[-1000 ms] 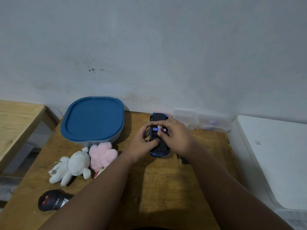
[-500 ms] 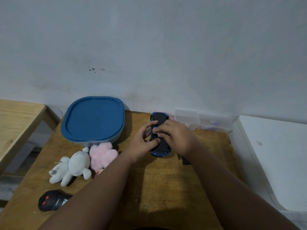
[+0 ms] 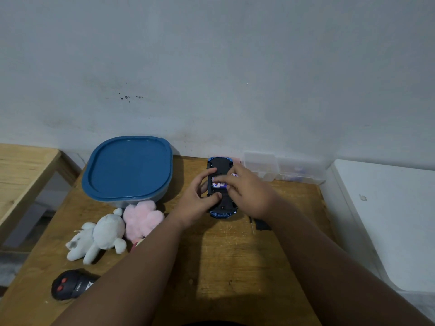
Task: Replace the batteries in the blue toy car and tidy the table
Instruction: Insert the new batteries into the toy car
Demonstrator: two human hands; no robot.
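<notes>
The blue toy car [image 3: 220, 164] lies upside down on the wooden table [image 3: 226, 260], its black underside up. A white and purple battery [image 3: 218, 184] sits across the open battery bay. My left hand [image 3: 200, 198] grips the car's left side with thumb and fingers. Fingers of my right hand [image 3: 247, 191] rest on the battery's right end, and another battery [image 3: 234, 175] shows above that hand. A small black piece, likely the battery cover [image 3: 262, 224], lies with a thin screwdriver [image 3: 251, 223] just right of the car.
A blue-lidded container [image 3: 128, 167] stands at the back left. White plush toy [image 3: 98, 237] and pink plush toy [image 3: 143, 218] lie in front of it. A black remote [image 3: 71, 284] sits near the left front. Clear plastic boxes [image 3: 282, 169] line the wall; a white surface [image 3: 386, 220] lies right.
My right hand lowered the battery it held above the car into the bay. The battery now lies flat in the car. My left hand has stayed on the car.
</notes>
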